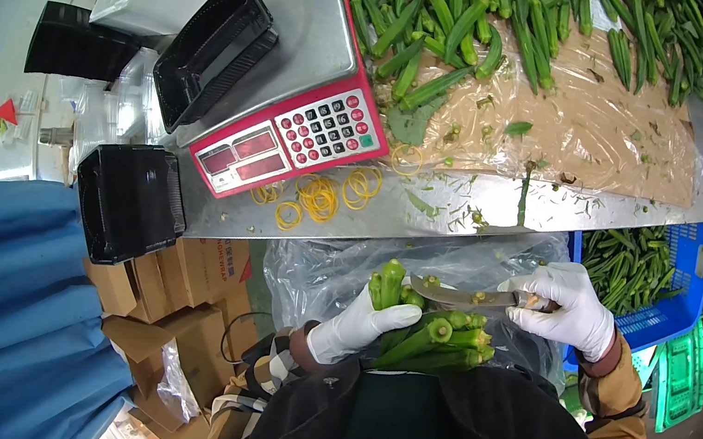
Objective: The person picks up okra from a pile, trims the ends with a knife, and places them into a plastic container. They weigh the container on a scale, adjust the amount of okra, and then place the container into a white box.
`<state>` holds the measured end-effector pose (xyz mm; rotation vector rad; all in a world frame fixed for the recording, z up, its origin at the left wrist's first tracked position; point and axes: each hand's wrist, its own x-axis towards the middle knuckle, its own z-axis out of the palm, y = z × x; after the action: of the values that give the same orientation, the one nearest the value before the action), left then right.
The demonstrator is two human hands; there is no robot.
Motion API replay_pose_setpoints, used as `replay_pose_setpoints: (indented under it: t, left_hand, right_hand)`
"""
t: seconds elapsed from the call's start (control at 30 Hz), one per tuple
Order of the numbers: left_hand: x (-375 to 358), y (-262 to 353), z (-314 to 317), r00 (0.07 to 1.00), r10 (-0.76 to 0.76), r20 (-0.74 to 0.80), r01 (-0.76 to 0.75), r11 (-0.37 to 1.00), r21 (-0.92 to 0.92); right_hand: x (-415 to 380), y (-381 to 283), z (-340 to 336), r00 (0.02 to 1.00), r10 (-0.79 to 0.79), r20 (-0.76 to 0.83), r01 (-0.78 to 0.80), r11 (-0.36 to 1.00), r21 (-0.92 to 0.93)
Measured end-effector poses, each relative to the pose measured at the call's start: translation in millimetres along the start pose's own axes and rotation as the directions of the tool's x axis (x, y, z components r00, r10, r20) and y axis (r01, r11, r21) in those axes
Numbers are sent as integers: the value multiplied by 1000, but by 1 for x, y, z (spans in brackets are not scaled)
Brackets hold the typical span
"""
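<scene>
In a white glove, my left hand (pixel 359 326) is closed around several green okra pods (pixel 391 285), their stem ends pointing up. A further bunch of okra (pixel 443 341) lies against my thumb, close to my jacket, with cut stem ends showing. My right hand (pixel 569 307), also gloved in white, grips the handle of a knife (pixel 462 297). The curved blade points left and reaches the stem ends by my left hand. Small cut bits rest on the blade.
A red scale (pixel 290 138) stands on the metal table with a black tray (pixel 217 50) on it. Yellow rubber bands (pixel 317 199) lie in front. Loose okra (pixel 463 14) is heaped at the back. At right stands a blue crate (pixel 685 288) of okra; cardboard boxes (pixel 189 285) sit lower left.
</scene>
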<state>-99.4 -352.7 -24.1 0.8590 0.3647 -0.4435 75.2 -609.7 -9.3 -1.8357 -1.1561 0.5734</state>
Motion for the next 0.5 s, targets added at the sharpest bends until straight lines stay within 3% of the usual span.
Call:
replay_pose_setpoints:
  t: [0.33, 0.43, 0.47, 0.5]
  left_hand:
    - [-7, 2, -1, 998, -25, -58, 37, 975, 219]
    - [-2, 15, 8, 993, 22, 119, -43, 982, 182]
    - [-1, 16, 8, 992, 27, 127, -46, 988, 145]
    - [-1, 15, 8, 991, 40, 129, -53, 993, 103]
  right_hand:
    - [-1, 2, -3, 1000, -7, 17, 8, 999, -36]
    - [-18, 29, -6, 991, 109, -82, -116, 989, -87]
    - [-24, 26, -11, 941, 332, -62, -333, 943, -3]
    - [-25, 22, -13, 931, 359, -70, -358, 933, 32]
